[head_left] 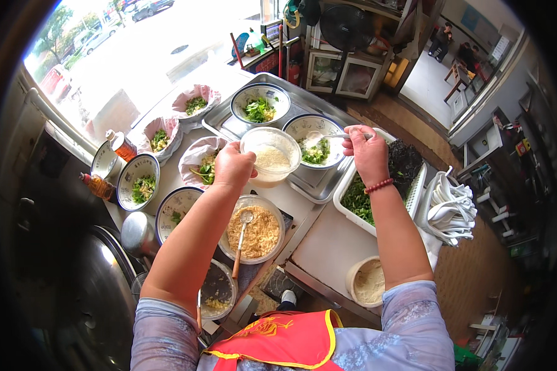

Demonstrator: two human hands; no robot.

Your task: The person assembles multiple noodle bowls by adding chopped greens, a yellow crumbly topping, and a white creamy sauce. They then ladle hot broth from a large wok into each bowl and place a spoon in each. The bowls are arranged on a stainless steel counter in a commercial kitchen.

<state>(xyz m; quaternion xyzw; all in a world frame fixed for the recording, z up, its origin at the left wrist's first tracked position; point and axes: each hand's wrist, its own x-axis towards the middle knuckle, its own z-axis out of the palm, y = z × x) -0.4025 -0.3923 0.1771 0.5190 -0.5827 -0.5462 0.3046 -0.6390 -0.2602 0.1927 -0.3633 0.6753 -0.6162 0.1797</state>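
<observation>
My left hand grips the rim of a translucent plastic tub with pale powder inside. In my right hand is a spoon, its bowl over a patterned white bowl that holds chopped greens and some white powder. Another patterned bowl with greens stands on the metal tray just beyond the tub. Below my left hand, a round container of yellowish crumbly food has a wooden-handled spoon lying in it.
A white basket holds chopped greens and dark dried seaweed. Beside it are many white spoons. Several bowls of greens, some bag-lined, line the left counter near two bottles. A large metal pot lid lies left; a powder tub sits near right.
</observation>
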